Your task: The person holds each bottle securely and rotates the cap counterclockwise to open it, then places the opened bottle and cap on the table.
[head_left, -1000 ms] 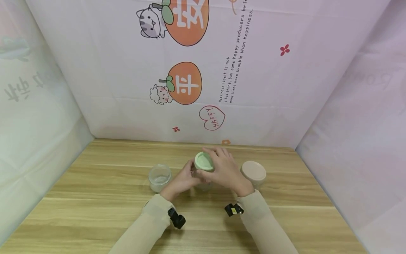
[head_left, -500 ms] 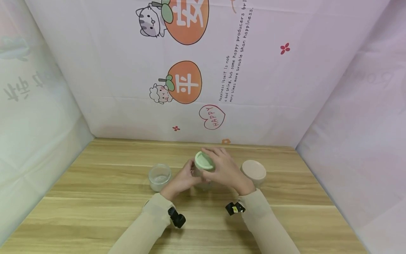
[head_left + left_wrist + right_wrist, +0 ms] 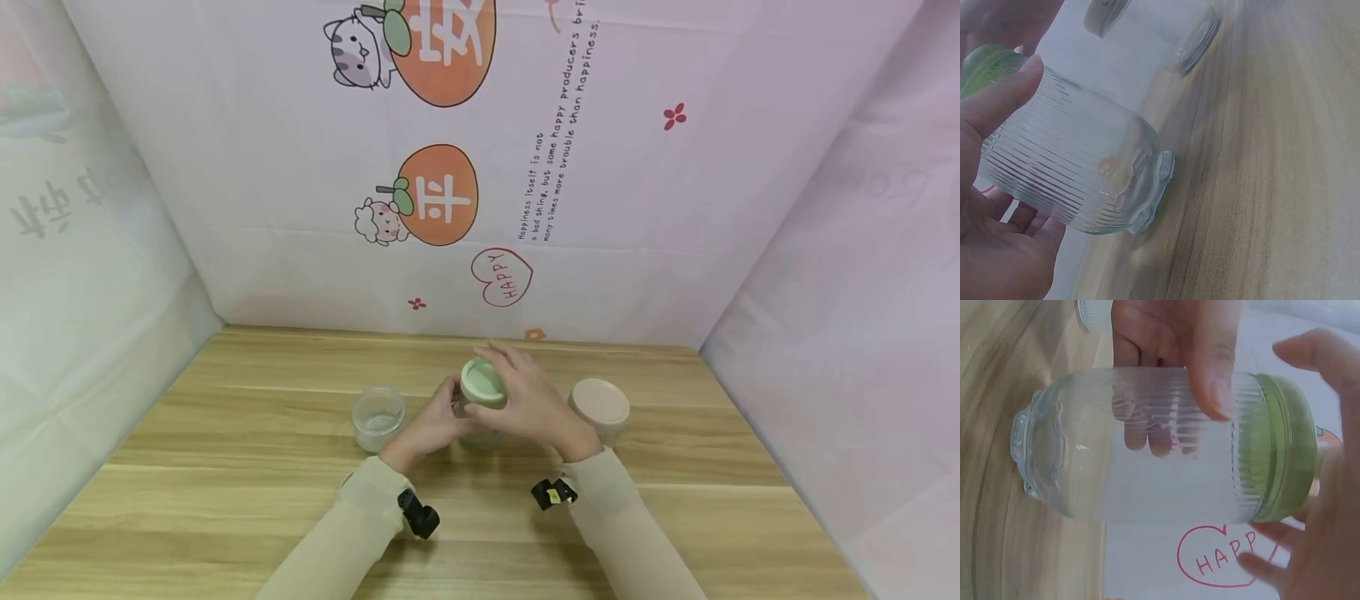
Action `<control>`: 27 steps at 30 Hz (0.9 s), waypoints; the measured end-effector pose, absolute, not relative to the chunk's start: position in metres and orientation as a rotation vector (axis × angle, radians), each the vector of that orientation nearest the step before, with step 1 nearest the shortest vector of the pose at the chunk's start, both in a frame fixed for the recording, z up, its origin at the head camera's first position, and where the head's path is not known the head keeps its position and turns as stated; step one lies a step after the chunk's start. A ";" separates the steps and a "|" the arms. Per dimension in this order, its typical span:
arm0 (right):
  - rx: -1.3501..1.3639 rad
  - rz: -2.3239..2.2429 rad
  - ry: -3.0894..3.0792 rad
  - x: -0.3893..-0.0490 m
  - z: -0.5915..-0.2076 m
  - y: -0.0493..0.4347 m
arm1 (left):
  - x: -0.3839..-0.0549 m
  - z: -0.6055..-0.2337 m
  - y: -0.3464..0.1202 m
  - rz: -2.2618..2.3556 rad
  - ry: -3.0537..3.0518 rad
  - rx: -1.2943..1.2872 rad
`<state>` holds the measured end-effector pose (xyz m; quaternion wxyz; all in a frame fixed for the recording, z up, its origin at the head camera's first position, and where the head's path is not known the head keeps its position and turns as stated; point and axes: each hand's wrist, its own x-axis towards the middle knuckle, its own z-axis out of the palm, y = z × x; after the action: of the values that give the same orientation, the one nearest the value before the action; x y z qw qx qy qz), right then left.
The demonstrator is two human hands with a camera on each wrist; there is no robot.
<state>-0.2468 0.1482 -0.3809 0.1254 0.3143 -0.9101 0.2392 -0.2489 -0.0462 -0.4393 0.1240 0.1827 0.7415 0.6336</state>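
A ribbed clear glass jar [image 3: 1085, 475] with a green lid [image 3: 480, 380] stands upright at the middle of the table, its base right at the wood. My left hand [image 3: 433, 427] grips the jar's side, with the thumb [image 3: 1007, 97] across the front and the fingers behind the glass. Over the lid, my right hand [image 3: 534, 408] is spread, fingers bent loosely around it. In the right wrist view the thumb [image 3: 1310, 350] is off the lid, and some fingertips [image 3: 1260, 565] stand apart from its edge.
To the left, a clear glass jar [image 3: 377, 419] stands without a lid. A glass jar with a beige lid [image 3: 600, 403] stands to the right, close to my right wrist. Printed white cloth [image 3: 600, 283] encloses the wooden table [image 3: 225, 467] at the back and sides.
My right hand has loosened and spread around the green lid, its thumb shifting left and back from half a second ago. The left hand and the jar stay put.
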 end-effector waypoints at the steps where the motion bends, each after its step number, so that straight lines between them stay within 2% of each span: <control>1: 0.885 0.681 -2.650 -0.246 -0.381 0.147 | -0.249 -0.439 -0.046 1.849 2.157 0.528; 14: 0.691 0.492 -2.629 -0.240 -0.378 0.146 | -0.247 -0.439 -0.045 1.884 2.155 0.498; 27: 0.748 0.470 -2.652 -0.241 -0.375 0.147 | -0.247 -0.438 -0.045 1.854 2.181 0.500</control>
<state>-0.2409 0.1472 -0.3749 0.1724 0.2638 -0.9345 0.1657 -0.2466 -0.0450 -0.4380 0.1175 0.1710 0.7454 0.6336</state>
